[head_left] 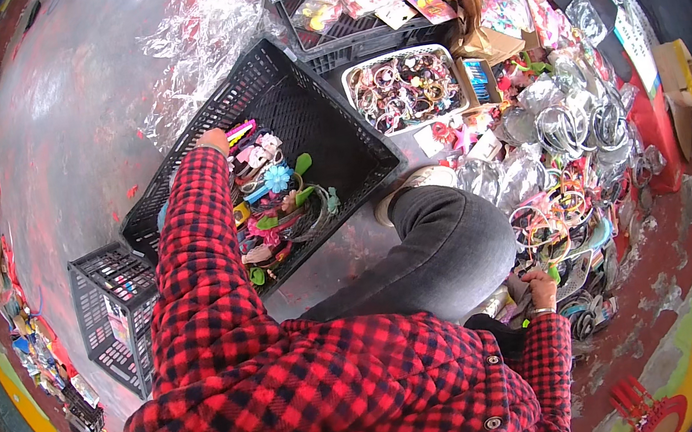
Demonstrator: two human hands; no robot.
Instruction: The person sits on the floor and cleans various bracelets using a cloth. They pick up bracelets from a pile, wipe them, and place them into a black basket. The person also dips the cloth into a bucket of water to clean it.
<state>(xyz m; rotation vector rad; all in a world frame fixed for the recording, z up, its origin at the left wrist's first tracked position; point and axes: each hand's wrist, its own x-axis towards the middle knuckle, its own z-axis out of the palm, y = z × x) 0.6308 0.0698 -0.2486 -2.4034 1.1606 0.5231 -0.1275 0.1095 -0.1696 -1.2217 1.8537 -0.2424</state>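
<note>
So the left hand [213, 139] reaches into the black crate [311, 116] over the hair clips [279, 203], grip hidden, while the right hand [539, 287], beside the crate, pinches a headband [542, 244].

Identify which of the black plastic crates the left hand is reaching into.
The large black crate in the middle, holding colourful hair accessories. The left hand is at its far-left rim. The smaller black crate at lower left stands untouched.
</note>
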